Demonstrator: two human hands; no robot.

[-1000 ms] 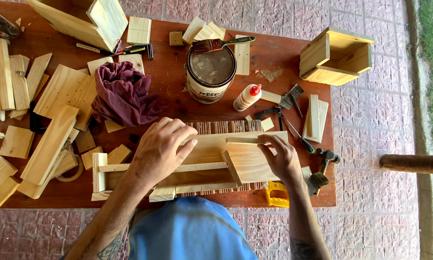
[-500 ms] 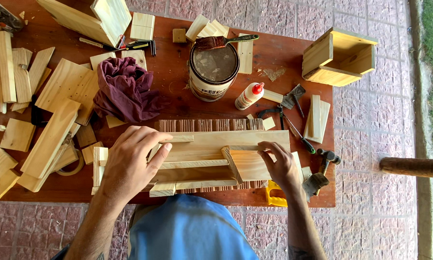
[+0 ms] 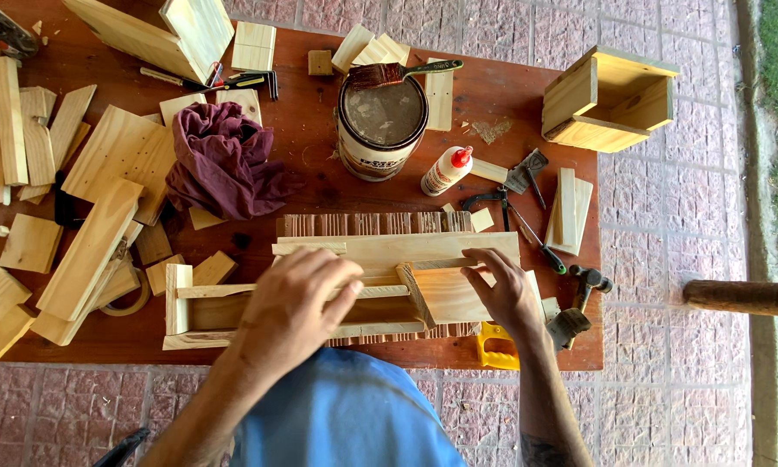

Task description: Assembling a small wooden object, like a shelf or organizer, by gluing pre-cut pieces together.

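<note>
Resting flat on a long wooden frame (image 3: 233,303) near the front edge of the reddish worktop (image 3: 320,186), the left hand (image 3: 298,307) lies with its fingers spread and unclenched, pressing down on the pale rails rather than gripping them. The right hand (image 3: 501,290) pinches the upper edge of a small square wooden panel (image 3: 441,294) that stands tilted at the frame's right end, thumb on one side and fingertips curled over the other. A wide pale board (image 3: 406,251) lies just behind the frame, touching it, and a ribbed strip (image 3: 372,225) shows behind that.

Further back, a round tin (image 3: 380,130) stands with a brush (image 3: 402,73) laid across its top; a white glue bottle with a red cap (image 3: 447,170) lies tilted just right of it. A crumpled maroon cloth (image 3: 220,164) sits to the left of the tin. Loose offcuts of pale wood (image 3: 104,164) crowd the left side of the worktop. At the right rear corner stands an open wooden box (image 3: 609,99). A hammer (image 3: 579,303) lies close to the right hand, and a yellow handle (image 3: 497,350) juts over the front edge.
</note>
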